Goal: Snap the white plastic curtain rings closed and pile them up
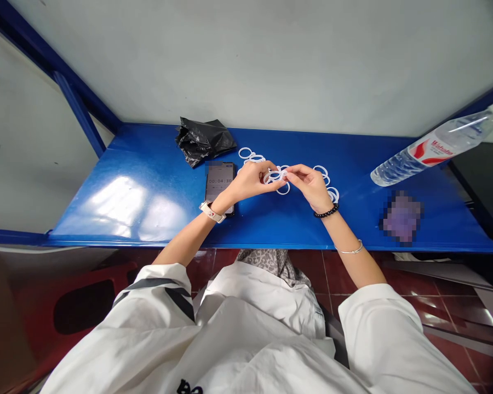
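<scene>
Over the middle of the blue table, my left hand (254, 180) is closed on several thin white rings (274, 175) that stick out past its fingertips. My right hand (311, 183) pinches at the right edge of these same rings, its thumb and forefinger meeting close to the left fingertips. Behind the left hand lie more loose white rings (245, 153). Another group of white rings (321, 171) rests behind and to the right of my right hand, partly covered by it. The exact spot between the fingertips is too small to make out.
A phone (219, 183) showing a running time lies by my left wrist. Behind it sits a crumpled black plastic bag (205, 139). To the right are a water bottle (431, 148) and a blurred purple object (402, 216). The blue table (267, 224) meets a pale wall.
</scene>
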Motion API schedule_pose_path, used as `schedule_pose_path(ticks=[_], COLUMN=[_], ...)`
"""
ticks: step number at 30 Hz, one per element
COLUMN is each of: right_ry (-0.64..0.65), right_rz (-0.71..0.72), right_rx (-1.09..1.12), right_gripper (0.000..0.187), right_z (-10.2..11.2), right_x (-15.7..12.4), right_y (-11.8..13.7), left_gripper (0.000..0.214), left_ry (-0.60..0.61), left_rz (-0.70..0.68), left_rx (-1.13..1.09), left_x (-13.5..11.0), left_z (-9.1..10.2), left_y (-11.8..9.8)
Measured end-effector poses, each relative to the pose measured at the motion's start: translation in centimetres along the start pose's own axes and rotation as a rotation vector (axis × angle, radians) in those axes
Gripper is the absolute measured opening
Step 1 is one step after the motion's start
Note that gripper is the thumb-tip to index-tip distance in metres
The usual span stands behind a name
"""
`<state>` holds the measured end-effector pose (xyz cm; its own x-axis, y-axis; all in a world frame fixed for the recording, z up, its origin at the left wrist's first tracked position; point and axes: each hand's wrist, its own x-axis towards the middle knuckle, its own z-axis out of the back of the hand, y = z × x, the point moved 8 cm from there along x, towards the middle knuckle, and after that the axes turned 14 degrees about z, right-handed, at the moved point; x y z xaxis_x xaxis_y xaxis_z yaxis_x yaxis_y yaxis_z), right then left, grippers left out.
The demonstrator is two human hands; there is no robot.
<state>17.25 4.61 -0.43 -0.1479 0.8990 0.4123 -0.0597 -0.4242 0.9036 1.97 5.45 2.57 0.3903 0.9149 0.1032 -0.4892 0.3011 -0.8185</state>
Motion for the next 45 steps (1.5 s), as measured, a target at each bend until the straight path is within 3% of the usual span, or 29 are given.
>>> schedule_pose_path(ticks=[12, 25, 30, 34, 38, 41, 45], right_ry=[-0.001, -0.032, -0.035, 0.025, 0.076, 0.045, 0.002], right_rz=[0.072, 0.262, 0.226, 0.165, 0.15, 0.171, 0.134], right_rx=[-0.04, -0.097, -0.067, -0.086, -0.281, -0.559, -0.92], right_gripper=[0.044, 0.037, 0.039, 0.037, 0.026, 0.019, 0.025], right_z=[0.0, 0.2, 0.1, -0.1, 0.4, 2.0, 4.8], right_x=[0.0, -0.1, 0.0, 0.0, 0.2, 0.6, 1.0], right_y=[1.1, 2.3, 1.8, 1.3, 0.9, 0.9, 0.7], left_gripper=[0.031, 0.027, 0.027, 0.026, 0.027, 0.03, 0.029], left_ry=[0.06, 0.079, 0.082, 0.003, -0.105, -0.156, -0.171], left_rz=[0.006, -0.024, -0.012, -0.021, -0.002, 0.021, -0.009], left_rx=[-0.12, -0.162, -0.169, -0.039, 0.301, 0.502, 0.63], left_x=[-0.2, -0.4, -0.5, -0.3, 0.3, 0.6, 0.9], left_z=[-0.3, -0.6, -0.5, -0.1, 0.0, 0.1, 0.0], left_y=[-0.4, -0.8, -0.9, -0.5, 0.7, 1.7, 2.2])
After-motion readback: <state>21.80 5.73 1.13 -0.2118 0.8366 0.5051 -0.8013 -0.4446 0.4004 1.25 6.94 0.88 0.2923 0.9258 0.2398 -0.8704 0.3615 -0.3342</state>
